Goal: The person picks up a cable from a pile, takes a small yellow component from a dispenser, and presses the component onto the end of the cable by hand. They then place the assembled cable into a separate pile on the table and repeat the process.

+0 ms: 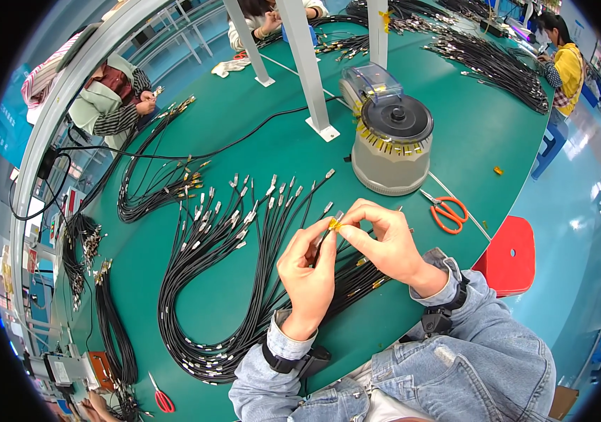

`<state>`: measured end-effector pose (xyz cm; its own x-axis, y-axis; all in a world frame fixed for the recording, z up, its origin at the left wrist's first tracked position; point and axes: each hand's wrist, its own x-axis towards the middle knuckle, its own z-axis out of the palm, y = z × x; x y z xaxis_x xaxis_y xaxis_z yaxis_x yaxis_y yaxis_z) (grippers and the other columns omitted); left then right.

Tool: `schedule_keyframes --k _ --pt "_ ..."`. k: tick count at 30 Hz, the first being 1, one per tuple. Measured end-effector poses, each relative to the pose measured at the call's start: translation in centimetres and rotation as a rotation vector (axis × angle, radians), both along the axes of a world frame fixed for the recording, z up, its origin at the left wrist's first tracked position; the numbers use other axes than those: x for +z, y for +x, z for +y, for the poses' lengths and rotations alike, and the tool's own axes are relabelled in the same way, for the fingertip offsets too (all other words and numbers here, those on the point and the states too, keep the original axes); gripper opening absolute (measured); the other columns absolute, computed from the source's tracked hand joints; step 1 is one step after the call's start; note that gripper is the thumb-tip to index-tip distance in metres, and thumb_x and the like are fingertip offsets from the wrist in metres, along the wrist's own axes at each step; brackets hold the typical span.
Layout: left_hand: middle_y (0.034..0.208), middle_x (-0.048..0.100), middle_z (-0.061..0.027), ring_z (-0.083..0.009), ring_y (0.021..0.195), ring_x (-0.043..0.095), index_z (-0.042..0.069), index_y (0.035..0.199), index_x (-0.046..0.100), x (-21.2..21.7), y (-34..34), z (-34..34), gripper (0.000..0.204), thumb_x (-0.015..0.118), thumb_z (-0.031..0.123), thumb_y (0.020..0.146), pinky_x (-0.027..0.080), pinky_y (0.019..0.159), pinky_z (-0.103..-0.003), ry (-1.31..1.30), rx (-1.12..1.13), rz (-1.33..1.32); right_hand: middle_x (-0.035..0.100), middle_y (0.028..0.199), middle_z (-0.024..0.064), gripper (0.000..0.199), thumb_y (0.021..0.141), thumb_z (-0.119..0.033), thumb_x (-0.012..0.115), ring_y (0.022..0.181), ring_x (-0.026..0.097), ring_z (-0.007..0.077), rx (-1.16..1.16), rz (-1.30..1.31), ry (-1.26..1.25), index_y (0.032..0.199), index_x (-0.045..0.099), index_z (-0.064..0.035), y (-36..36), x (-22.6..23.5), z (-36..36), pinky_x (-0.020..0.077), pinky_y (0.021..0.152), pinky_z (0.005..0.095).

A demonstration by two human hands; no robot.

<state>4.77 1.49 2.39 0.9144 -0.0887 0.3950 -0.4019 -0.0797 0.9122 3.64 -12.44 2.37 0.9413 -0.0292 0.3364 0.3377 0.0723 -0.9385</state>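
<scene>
My left hand (pixel 307 278) pinches a black cable just below its metal connector (pixel 339 215), over the near middle of the table. A small piece of yellow tape (pixel 333 224) sits at that cable end, and my right hand (pixel 390 245) has thumb and forefinger closed on it. Both sets of fingertips meet there and partly hide the tape. Under and beside my hands spreads a big looped bundle of black cables (pixel 174 295) with silvery connector ends. Beyond my right hand stands a round tape dispenser (pixel 393 158) with yellow tape tabs around its black top.
Orange-handled scissors (pixel 448 214) lie right of the dispenser on the green table (pixel 244 130); red-handled scissors (pixel 163 401) are at the lower left. Metal posts (pixel 304 63) rise from the tabletop. A red stool (pixel 513 257) stands at right. Other people work around the table with more cable bundles (pixel 497 70).
</scene>
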Motion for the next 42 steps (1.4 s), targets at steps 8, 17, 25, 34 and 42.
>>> schedule_keyframes --k 8,17,25,34,42 --pt "0.078 0.056 0.0036 -0.0003 0.062 0.044 -0.001 0.104 0.061 0.4 0.0 0.3 0.021 0.062 0.001 0.083 0.033 0.053 -0.015 -0.245 -0.056 0.212 0.054 0.085 0.0054 0.007 0.083 -0.003 0.059 0.080 0.050 0.0115 0.021 0.060 0.065 0.085 0.058 0.0040 0.1 0.0 -0.1 0.0401 0.073 0.0256" --pt "0.076 0.055 0.0028 -0.0005 0.061 0.042 0.000 0.103 0.064 -0.7 0.0 -0.2 0.019 0.061 0.000 0.084 0.031 0.050 -0.015 -0.150 -0.045 0.075 0.052 0.085 0.0050 0.007 0.084 -0.004 0.059 0.080 0.049 0.0115 0.043 -0.008 0.080 0.085 0.057 0.0028 0.1 -0.5 0.3 0.0405 0.073 0.0250" --pt "0.070 0.060 -0.0017 -0.0007 0.054 0.046 -0.002 0.098 0.062 0.2 -0.6 0.2 0.015 0.057 0.008 0.089 0.033 0.044 -0.016 -0.203 -0.130 0.315 0.055 0.088 0.0074 0.007 0.084 -0.003 0.059 0.082 0.052 0.0128 0.035 -0.016 0.080 0.084 0.058 0.0030 0.1 -0.6 0.4 0.0419 0.074 0.0260" --pt "0.062 0.059 -0.0026 -0.0007 0.044 0.042 -0.002 0.093 0.061 0.4 -0.6 0.2 0.017 0.053 0.013 0.092 0.030 0.039 -0.017 -0.093 -0.156 0.313 0.056 0.087 0.0084 0.007 0.084 -0.004 0.060 0.082 0.053 0.0133 0.031 0.026 0.076 0.083 0.059 0.0027 0.0 -0.8 0.3 0.0427 0.075 0.0267" --pt "0.061 0.058 -0.0012 0.0000 0.045 0.041 -0.001 0.092 0.061 0.0 -0.5 0.5 0.018 0.050 0.013 0.093 0.029 0.040 -0.017 0.015 -0.148 0.215 0.057 0.084 0.0085 0.005 0.082 -0.002 0.061 0.079 0.053 0.0137 -0.038 -0.067 -0.047 0.081 0.059 0.0024 0.0 -0.6 0.2 0.0437 0.071 0.0259"
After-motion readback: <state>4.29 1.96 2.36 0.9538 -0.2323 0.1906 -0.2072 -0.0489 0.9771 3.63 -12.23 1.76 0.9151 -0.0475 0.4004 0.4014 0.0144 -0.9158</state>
